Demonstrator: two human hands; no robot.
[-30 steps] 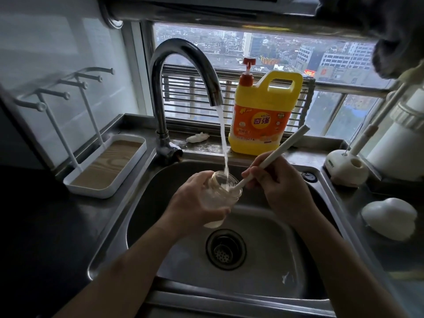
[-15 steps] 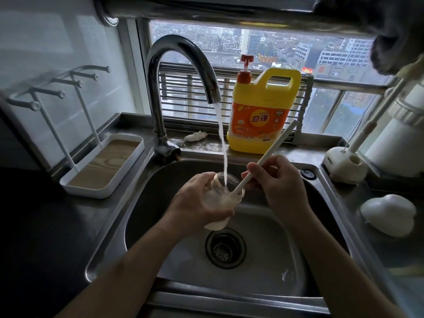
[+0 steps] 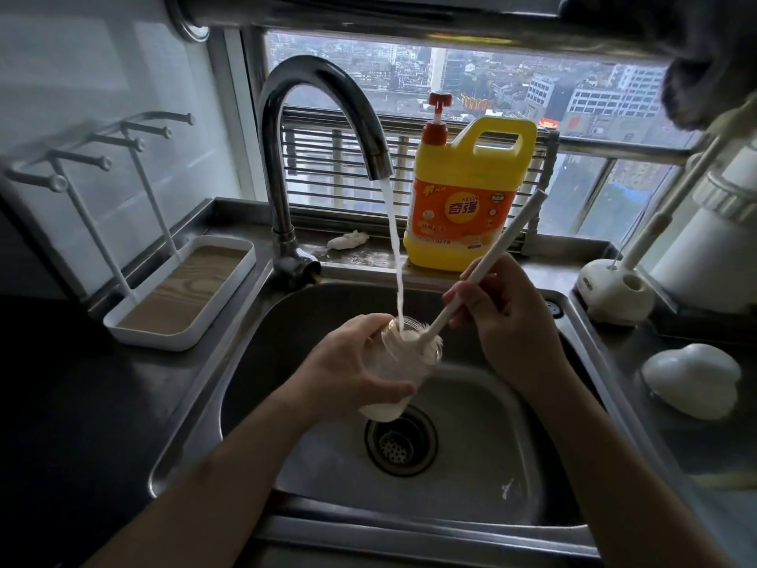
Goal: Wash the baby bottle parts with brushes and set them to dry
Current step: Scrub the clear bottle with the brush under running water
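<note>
The left hand (image 3: 348, 362) wraps fingers and thumb around a clear baby bottle (image 3: 413, 358), held tilted over the steel sink (image 3: 471, 477) just above the drain (image 3: 400, 442). The right hand (image 3: 512, 317) pinches the white handle of a bottle brush (image 3: 504, 240), whose bristled head sits in the bottle's mouth (a few bristles poke past the rim). Water from the curved faucet (image 3: 275, 178) runs into the opening. A yellow dish soap jug (image 3: 467, 198) stands behind on the ledge.
</note>
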